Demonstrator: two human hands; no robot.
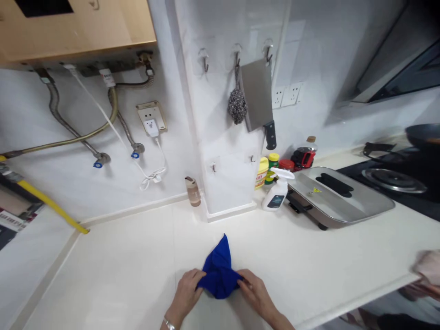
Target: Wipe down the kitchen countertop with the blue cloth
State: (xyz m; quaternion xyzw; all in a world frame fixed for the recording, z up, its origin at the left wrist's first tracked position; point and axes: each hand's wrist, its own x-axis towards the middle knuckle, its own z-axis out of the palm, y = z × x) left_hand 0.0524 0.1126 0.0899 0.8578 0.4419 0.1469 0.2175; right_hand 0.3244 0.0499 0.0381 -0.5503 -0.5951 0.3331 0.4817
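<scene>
A blue cloth (pixel 220 272) lies bunched and partly folded on the white countertop (pixel 137 261), one pointed corner toward the wall. My left hand (pixel 188 289) pinches its left edge between thumb and fingers; a metal band circles that wrist. On the opposite side my right hand (pixel 255 293) grips the cloth's right corner. Both hands rest low over the counter, close to its front. The cloth's underside is hidden.
A white spray bottle (pixel 276 190) and a lidded electric pan (pixel 343 195) stand to the right, before the stove (pixel 395 178). A brown bottle (pixel 193 191) is by the pillar. A cleaver (pixel 256 94) and steel scrubber (pixel 237 106) hang from hooks. A yellow pipe (pixel 51 205) runs at left.
</scene>
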